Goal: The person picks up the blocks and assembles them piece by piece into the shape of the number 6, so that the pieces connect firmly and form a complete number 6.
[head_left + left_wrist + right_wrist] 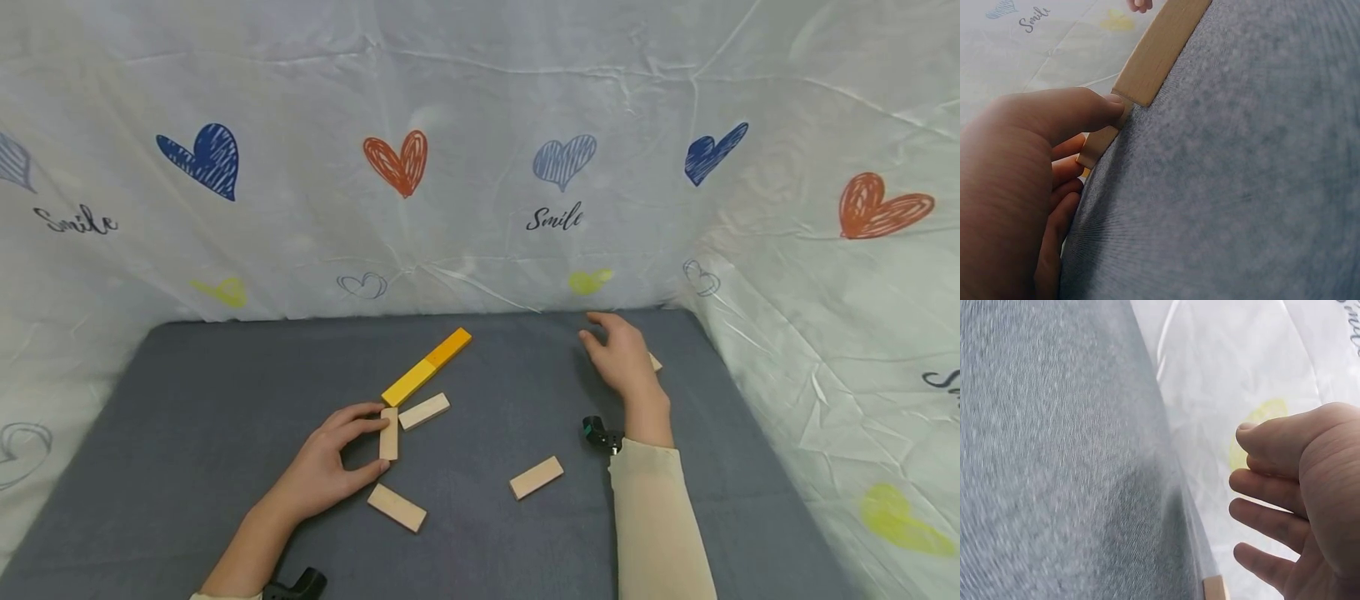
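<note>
Head view: "Smile" is printed on the crinkled sheet (pixel 555 218). The left hand (pixel 330 467) pinches a flat wooden block (pixel 388 434) on the grey felt counter (pixel 187 400); the right hand (pixel 622 358) rests relaxed, fingers loose.

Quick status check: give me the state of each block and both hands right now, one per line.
left hand: pinches the upright plain block between thumb and fingers
upright plain block: on its edge, gripped
plain block by the yellow one: lying flat, untouched
yellow block: flat, end to end with the orange block
near plain block: flat, free
middle plain block: flat, free
right hand: open, over a block at the mat's far edge
far block: mostly hidden
</note>
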`<state>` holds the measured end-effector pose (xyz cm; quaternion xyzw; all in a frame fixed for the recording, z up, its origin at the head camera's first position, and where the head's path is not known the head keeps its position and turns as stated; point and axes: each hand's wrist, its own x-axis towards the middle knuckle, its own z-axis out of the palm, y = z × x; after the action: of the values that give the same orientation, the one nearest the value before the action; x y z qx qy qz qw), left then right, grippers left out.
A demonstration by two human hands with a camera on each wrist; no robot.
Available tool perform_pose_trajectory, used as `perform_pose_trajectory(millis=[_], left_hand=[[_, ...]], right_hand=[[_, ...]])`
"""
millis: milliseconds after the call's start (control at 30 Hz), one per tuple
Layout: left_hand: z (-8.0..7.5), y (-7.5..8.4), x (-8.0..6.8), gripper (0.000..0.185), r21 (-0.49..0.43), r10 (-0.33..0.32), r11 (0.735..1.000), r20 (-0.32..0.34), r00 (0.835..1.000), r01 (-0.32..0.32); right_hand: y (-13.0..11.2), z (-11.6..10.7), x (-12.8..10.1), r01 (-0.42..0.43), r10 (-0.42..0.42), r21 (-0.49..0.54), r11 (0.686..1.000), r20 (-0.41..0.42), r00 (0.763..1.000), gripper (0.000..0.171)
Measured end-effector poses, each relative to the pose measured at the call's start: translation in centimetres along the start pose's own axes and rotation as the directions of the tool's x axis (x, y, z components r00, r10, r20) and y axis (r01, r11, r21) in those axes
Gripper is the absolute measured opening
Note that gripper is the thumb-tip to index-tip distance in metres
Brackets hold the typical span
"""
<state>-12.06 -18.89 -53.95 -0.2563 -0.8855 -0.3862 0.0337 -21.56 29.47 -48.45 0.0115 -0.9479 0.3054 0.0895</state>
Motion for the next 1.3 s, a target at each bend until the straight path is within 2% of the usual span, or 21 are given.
perform_pose_trajectory(millis=[433, 600, 833, 1100, 1300], left_hand=[[0.0, 0.1, 0.2, 0.059, -0.002, -0.007, 1.0, 0.008, 1.0, 0.007], [0.2, 0.0, 0.0, 0.057, 0.0, -0.013, 1.0, 0.004, 1.0, 0.013], [0.2, 0.1, 0.0, 0.057, 0.018, 0.009, 1.0, -0.008, 1.0, -0.009], [0.1, 0.2, 0.0, 0.06, 0.006, -0.018, 1.0, 0.017, 1.0, 0.018], [0.1, 0.1, 0.0, 0.06, 0.005, -0.019, 1.0, 0.013, 1.0, 0.019]], right_hand=[[1.0, -0.4, -0.1, -0.068, 0.067, -0.021, 0.997, -0.062, 0.996, 0.049], [1.8, -0.6, -0.2, -0.1, 0.099, -0.02, 0.995, -0.053, 0.994, 0.05], [2.8, -1.5, -0.5, -0.138, 0.139, 0.014, 0.99, -0.064, 0.988, 0.051], [3.8, -2.0, -1.1, -0.203, 0.205, 0.035, 0.978, -0.042, 0.978, 0.055], [4.4, -2.3, -1.3, -0.222, 0.224, 0.044, 0.974, -0.052, 0.973, 0.054]])
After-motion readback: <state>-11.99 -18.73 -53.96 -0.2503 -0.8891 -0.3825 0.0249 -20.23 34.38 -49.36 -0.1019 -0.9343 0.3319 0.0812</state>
